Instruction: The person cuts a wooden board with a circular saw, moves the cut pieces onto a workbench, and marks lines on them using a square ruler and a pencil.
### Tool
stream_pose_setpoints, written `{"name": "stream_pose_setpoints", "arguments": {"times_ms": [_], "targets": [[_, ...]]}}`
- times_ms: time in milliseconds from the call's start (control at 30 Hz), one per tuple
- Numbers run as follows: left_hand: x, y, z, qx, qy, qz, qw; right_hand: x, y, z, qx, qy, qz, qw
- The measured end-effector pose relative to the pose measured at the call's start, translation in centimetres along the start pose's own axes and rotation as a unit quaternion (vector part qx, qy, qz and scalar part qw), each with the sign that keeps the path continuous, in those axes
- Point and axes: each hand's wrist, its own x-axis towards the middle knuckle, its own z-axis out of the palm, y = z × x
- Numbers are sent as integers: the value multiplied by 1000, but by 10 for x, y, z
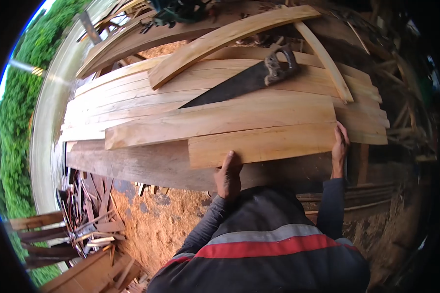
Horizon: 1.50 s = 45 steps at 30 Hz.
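A short wooden board (265, 142) lies along the near edge of a longer board (220, 120), the two edges lined up side by side. My left hand (228, 178) grips the short board's near edge, thumb on top and the other fingers hidden beneath. At its right end, my right hand (341, 145) is closed around the corner, with fingertips over the end near the seam between both boards. Beyond them a handsaw (230, 87) rests flat, its worn handle to the right and its blade pointing left.
Several pale planks (117, 105) lie side by side under the saw. A curved board (230, 41) and a narrow strip (325, 63) lie across them at the back. A dark plank (132, 161) forms the near edge. Offcuts (95, 210) and sawdust (151, 229) cover the ground at left.
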Motion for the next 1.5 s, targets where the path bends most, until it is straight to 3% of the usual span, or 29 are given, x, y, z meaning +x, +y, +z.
{"name": "stream_pose_setpoints", "arguments": {"times_ms": [133, 200, 267, 333, 400, 467, 533, 667, 700, 1067, 1300, 1500], "targets": [[2, 14, -5, 59, -6, -24, 998, 2, 1, 1, 1, 4, -7, 1000], [-11, 33, 7, 153, -11, -143, 978, 6, 5, 3, -14, -1, -32, 999], [-8, 27, -8, 166, -46, -113, 979, 9, 5, -2, -50, -13, 7, 999], [-5, 22, -22, 318, -123, 28, 940, 9, -1, -2, -44, -11, 33, 998], [5, 6, -42, 357, -116, 45, 926, 10, -5, 0, -40, 1, 57, 998], [1, 6, -42, 318, -92, 45, 942, 10, -3, 0, 11, -3, 74, 997], [9, 8, -45, 224, -169, 48, 959, 12, 4, 1, 0, 7, 64, 998], [16, 10, -60, -41, -56, -25, 997, 8, 3, 1, -11, 24, 58, 998], [23, 14, -63, 11, -59, -22, 998, 7, -1, 2, -12, 25, 50, 998], [14, 16, -47, -9, -18, -36, 999, 13, 12, -4, 15, 10, 19, 1000], [18, 9, -53, -9, -21, -28, 999, 14, -9, -9, 47, -56, 43, 996], [17, 10, -51, 1, -12, -15, 1000, 15, -2, -12, 56, -54, 78, 994]]}}
